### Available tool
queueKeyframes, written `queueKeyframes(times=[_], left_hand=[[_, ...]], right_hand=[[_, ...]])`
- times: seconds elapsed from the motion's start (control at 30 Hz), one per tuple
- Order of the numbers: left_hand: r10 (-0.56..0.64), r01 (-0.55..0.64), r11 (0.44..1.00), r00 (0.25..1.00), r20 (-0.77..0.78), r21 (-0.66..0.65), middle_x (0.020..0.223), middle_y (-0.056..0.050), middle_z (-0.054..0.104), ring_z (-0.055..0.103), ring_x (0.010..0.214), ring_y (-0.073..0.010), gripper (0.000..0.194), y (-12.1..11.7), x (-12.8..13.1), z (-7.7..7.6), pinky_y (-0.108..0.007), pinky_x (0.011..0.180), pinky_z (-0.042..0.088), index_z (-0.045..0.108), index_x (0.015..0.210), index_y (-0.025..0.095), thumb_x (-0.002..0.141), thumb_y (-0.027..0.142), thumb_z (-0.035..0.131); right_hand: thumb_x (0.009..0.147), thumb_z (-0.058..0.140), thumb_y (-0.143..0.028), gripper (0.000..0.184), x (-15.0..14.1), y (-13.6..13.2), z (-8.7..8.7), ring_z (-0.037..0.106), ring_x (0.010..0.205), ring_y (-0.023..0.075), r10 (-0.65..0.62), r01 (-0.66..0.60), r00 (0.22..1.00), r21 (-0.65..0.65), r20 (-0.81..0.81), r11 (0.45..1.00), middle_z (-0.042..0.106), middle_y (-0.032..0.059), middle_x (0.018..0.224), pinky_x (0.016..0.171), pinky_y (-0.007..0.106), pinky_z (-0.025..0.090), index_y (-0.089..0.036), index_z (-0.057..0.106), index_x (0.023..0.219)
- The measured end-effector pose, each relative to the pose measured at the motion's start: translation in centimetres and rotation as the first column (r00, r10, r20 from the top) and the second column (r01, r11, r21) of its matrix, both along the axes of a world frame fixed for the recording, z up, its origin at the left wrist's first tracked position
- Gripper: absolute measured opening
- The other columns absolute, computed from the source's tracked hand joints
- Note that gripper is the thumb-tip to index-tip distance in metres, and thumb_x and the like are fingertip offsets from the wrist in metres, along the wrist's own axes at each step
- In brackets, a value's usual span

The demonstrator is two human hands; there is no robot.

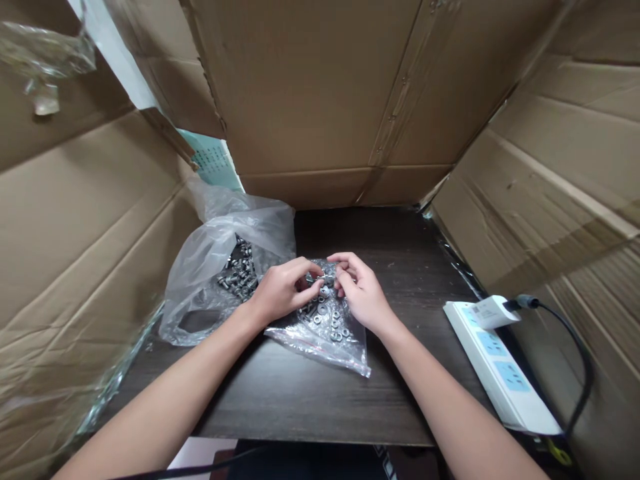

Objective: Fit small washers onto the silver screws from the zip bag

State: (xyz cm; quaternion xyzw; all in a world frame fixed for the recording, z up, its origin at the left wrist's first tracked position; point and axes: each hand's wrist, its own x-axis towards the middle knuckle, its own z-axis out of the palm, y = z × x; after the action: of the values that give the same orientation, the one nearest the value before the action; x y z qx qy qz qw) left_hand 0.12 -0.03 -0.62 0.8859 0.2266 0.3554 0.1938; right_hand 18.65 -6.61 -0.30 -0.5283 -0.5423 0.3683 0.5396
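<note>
My left hand (286, 288) is closed in a pinch, thumb and forefinger on one end of a small shiny metal bolt (327, 276). Facing it, my right hand (364, 293) has its fingertips pressed together at the other end. What those right fingertips grip is too small to make out. Both hands hover over a clear zip bag (320, 348) lying flat, with loose nuts and washers (336, 323) spread on it. Left of it sits a larger translucent plastic bag (190, 267), holding a heap of bolts (241, 275).
Cardboard walls (320, 87) enclose the dark wooden table (300, 400) at the back and sides. A white power strip (520, 393) with a plugged-in adapter (493, 312) and black cable (583, 353) lies at the right. A greenish written sheet (213, 160) shows behind the large bag.
</note>
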Motion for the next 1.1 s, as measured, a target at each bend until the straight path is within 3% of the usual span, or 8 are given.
queueKeyframes(times=[0.13, 0.27, 0.4, 0.5, 0.63, 0.7, 0.97, 1.1], left_hand=[[-0.002, 0.002, 1.0, 1.0, 0.01, 0.014, 0.089, -0.001, 0.067, 0.06, 0.064, -0.0081, 0.01, 0.0, 0.0, 0.0, -0.021, 0.063, 0.047, 0.066, 0.101, 0.018, 0.095, 0.025, 0.062], [-0.016, 0.015, 0.999, 0.999, 0.036, 0.035, 0.092, -0.002, 0.068, 0.059, 0.064, -0.0085, 0.012, 0.0, 0.1, 0.1, -0.022, 0.065, 0.048, 0.067, 0.105, 0.017, 0.095, 0.021, 0.062], [-0.037, 0.034, 0.999, 0.997, 0.073, 0.042, 0.091, -0.003, 0.069, 0.061, 0.065, -0.0086, 0.011, 0.0, 0.2, 0.2, -0.021, 0.065, 0.049, 0.068, 0.104, 0.017, 0.096, 0.022, 0.063], [-0.034, 0.031, 0.999, 0.997, 0.071, 0.041, 0.089, -0.003, 0.07, 0.062, 0.068, -0.0097, 0.011, 0.0, 0.2, 0.3, -0.022, 0.067, 0.051, 0.068, 0.102, 0.016, 0.096, 0.023, 0.064], [-0.033, 0.03, 0.999, 0.997, 0.071, 0.039, 0.089, -0.004, 0.069, 0.062, 0.067, -0.0101, 0.01, 0.1, 0.1, 0.2, -0.023, 0.066, 0.051, 0.068, 0.102, 0.015, 0.095, 0.021, 0.063], [-0.035, 0.032, 0.999, 0.997, 0.075, 0.041, 0.089, -0.004, 0.07, 0.062, 0.067, -0.0103, 0.012, 0.1, 0.1, 0.2, -0.023, 0.067, 0.051, 0.069, 0.103, 0.015, 0.095, 0.021, 0.063], [-0.039, 0.039, 0.999, 0.998, 0.058, 0.015, 0.087, -0.003, 0.07, 0.063, 0.068, -0.0098, 0.011, -0.1, 0.3, 0.4, -0.021, 0.065, 0.05, 0.071, 0.103, 0.016, 0.094, 0.02, 0.066], [-0.034, 0.032, 0.999, 0.997, 0.066, 0.022, 0.086, -0.003, 0.07, 0.062, 0.067, -0.0102, 0.01, -0.1, 0.3, 0.3, -0.022, 0.066, 0.05, 0.07, 0.1, 0.015, 0.093, 0.019, 0.065]], right_hand=[[0.082, 0.059, -0.023, 0.028, -0.3, 0.0, 0.3, 0.062, 0.09, 0.0186, 0.053, -0.058, 0.993, -0.042, -0.108, 0.997, 0.063, 0.007, 0.107, 0.064, 0.029, 0.055, -0.022, 0.063, 0.109], [0.079, 0.072, -0.03, 0.028, -0.7, -0.1, 0.8, 0.067, 0.096, 0.0208, 0.124, -0.137, 0.976, -0.06, -0.18, 0.989, 0.068, 0.0073, 0.105, 0.076, 0.033, 0.06, -0.021, 0.063, 0.104], [0.083, 0.071, -0.037, 0.023, -0.6, -0.2, 0.8, 0.067, 0.073, 0.0163, 0.057, -0.066, 0.991, -0.069, -0.12, 0.995, 0.069, 0.003, 0.084, 0.069, 0.032, 0.059, -0.02, 0.064, 0.096], [0.095, 0.055, -0.045, 0.027, -0.5, -0.3, 0.7, 0.057, 0.052, 0.0138, -0.005, 0.006, 1.0, -0.115, 0.005, 0.993, 0.057, -0.0028, 0.058, 0.055, 0.03, 0.054, -0.02, 0.065, 0.096], [0.081, 0.075, -0.039, 0.037, -0.4, -0.4, 1.1, 0.069, 0.092, 0.0214, 0.073, -0.086, 0.987, -0.085, -0.145, 0.993, 0.069, 0.0072, 0.104, 0.066, 0.032, 0.062, -0.022, 0.062, 0.112], [0.076, 0.08, -0.035, 0.043, -0.3, -0.3, 1.2, 0.069, 0.102, 0.0227, 0.12, -0.135, 0.974, -0.069, -0.19, 0.989, 0.069, 0.0088, 0.111, 0.075, 0.035, 0.063, -0.022, 0.062, 0.113], [0.088, 0.066, -0.05, 0.032, -0.4, 0.1, 0.3, 0.063, 0.056, 0.0144, 0.022, -0.04, 0.992, -0.141, -0.128, 0.989, 0.064, -0.0011, 0.064, 0.058, 0.03, 0.057, -0.019, 0.062, 0.095], [0.086, 0.068, -0.046, 0.036, -0.7, -0.3, 0.6, 0.067, 0.073, 0.0176, 0.032, -0.045, 0.995, -0.137, -0.096, 0.989, 0.067, 0.003, 0.085, 0.056, 0.029, 0.057, -0.021, 0.061, 0.111]])
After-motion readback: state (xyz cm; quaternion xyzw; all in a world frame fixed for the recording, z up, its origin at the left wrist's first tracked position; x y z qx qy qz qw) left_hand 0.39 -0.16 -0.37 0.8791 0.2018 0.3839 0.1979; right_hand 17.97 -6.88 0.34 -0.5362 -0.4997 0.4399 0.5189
